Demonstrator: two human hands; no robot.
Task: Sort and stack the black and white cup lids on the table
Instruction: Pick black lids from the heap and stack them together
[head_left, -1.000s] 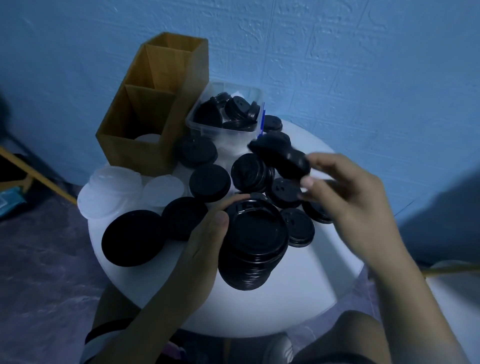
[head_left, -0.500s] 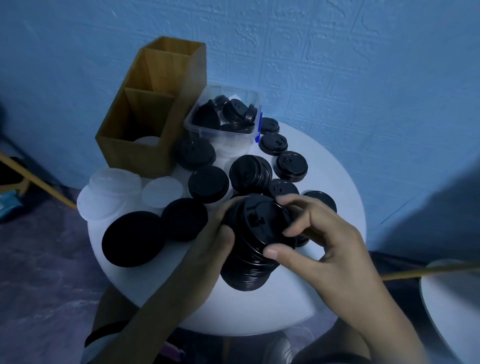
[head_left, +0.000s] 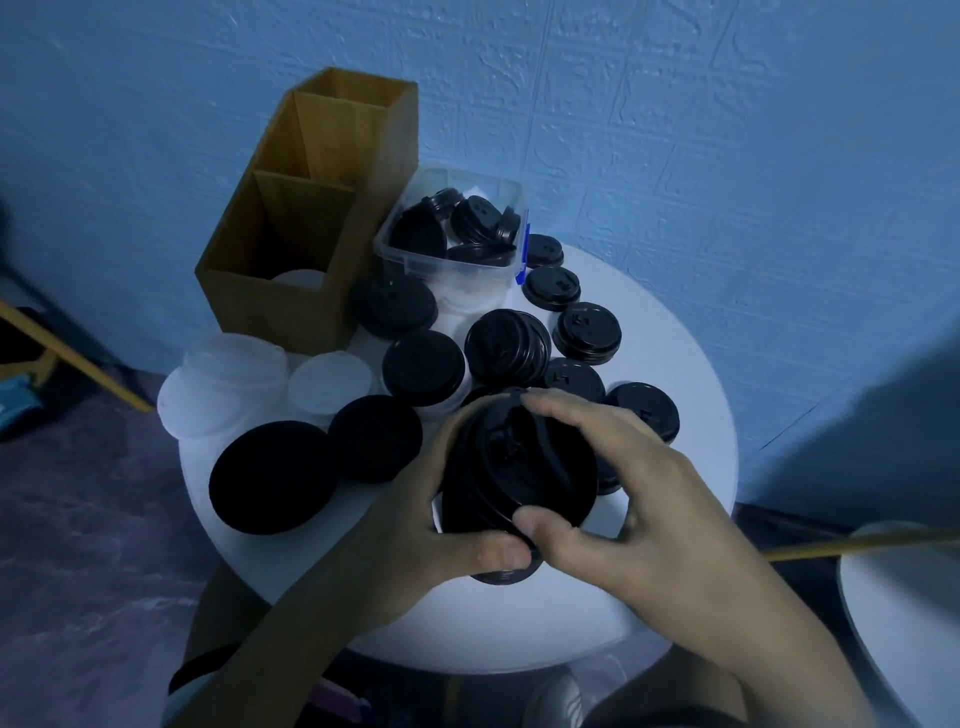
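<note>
The scene is dim with a cold blue cast. The white bench (head_left: 670, 353) is the brightest surface; the black lids (head_left: 423, 366) sink into near-featureless dark. A broad soft shadow falls on the wall (head_left: 675, 130) at right. Wide-angle bending curves the edges, and the left border smears.

The round white table (head_left: 467, 623) bears black lids (head_left: 587, 332) just beyond the grip; two flat black discs (head_left: 272, 478) lie left of it; white lids (head_left: 234, 374) sit farther left. A wooden box (head_left: 291, 291) and clear tub (head_left: 415, 260) stand far beyond.
</note>
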